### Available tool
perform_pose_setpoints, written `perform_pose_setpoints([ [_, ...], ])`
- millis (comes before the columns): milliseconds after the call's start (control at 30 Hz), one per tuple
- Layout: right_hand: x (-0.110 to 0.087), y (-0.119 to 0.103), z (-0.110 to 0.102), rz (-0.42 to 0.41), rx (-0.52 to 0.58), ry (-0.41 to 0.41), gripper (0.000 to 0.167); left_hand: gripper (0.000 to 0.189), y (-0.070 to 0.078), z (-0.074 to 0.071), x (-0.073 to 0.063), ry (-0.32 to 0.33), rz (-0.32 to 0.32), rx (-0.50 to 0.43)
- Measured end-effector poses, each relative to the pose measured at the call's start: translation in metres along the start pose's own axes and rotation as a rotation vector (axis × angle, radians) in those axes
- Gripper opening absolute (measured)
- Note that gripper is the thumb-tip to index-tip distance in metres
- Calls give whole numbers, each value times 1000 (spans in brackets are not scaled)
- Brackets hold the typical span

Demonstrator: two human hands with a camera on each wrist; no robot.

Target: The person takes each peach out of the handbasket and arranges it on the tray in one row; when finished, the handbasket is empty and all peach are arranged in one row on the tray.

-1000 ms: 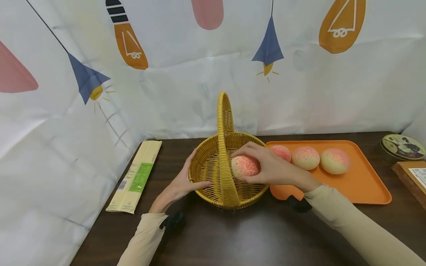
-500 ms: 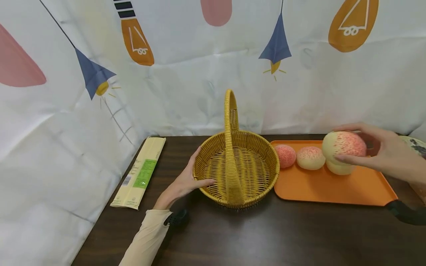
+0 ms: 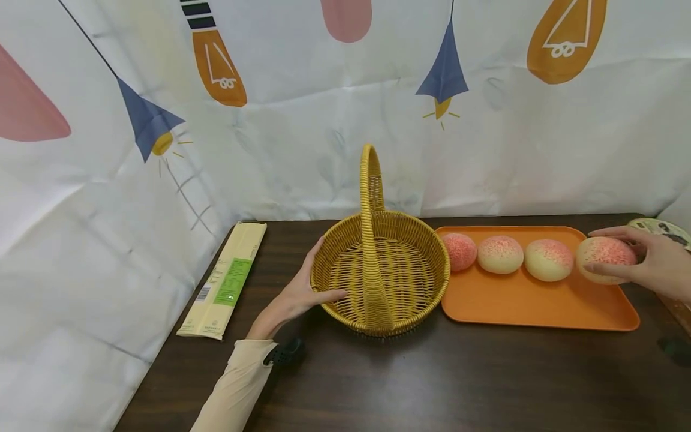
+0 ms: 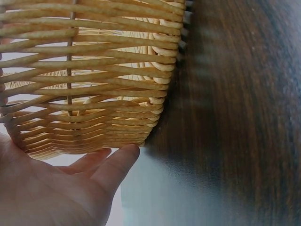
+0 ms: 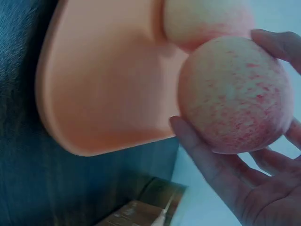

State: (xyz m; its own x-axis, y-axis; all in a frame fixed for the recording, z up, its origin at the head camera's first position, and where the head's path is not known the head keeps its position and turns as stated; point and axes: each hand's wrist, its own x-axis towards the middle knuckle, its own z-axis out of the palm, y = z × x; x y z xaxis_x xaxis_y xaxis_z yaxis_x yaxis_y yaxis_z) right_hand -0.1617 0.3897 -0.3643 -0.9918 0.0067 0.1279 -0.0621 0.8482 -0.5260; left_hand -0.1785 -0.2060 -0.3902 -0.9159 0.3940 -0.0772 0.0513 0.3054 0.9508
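A yellow wicker basket (image 3: 407, 270) with a tall arched handle stands on the dark table. At its left side my left hand (image 3: 294, 297) grips the rim, thumb over the edge and fingers along the outer wall (image 4: 89, 84). To the right lies an orange tray (image 3: 507, 306) with a row of imitation peaches, pale yellow with red speckles. My right hand (image 3: 661, 264) holds the rightmost peach (image 3: 604, 259) between thumb and fingers at the tray's right end. In the right wrist view that peach (image 5: 235, 96) sits close against its neighbour (image 5: 207, 21); whether it bears on the tray is hidden.
A flat cream packet (image 3: 221, 282) with a green label lies left of the basket. Behind the right hand are a round tin (image 3: 661, 228) and a brown box (image 3: 677, 309), both partly covered. A printed white cloth (image 3: 302, 150) hangs behind the table.
My right hand has carried the peach from inside the basket over to the right, then lowered it at the tray's right end. The left hand has stayed on the basket.
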Motion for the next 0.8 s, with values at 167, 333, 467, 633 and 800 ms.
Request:
perform_pose_setpoints([
  [167,0,9,10,-30,-18,-38,63,120,-1,1,1,0,5,15],
  [333,3,13,14,-32,-9,-72,65,120,-1,1,1,9,1,13],
  [467,6,18,14,-78,-1,-93,70,120,-1,1,1,7,0,23],
  [633,11,25,16,-154,22,-95,78,121,0,0,0,15,-2,23],
  [800,15,27,19,-152,-4,-60,77,121,1,0,0,6,11,2],
])
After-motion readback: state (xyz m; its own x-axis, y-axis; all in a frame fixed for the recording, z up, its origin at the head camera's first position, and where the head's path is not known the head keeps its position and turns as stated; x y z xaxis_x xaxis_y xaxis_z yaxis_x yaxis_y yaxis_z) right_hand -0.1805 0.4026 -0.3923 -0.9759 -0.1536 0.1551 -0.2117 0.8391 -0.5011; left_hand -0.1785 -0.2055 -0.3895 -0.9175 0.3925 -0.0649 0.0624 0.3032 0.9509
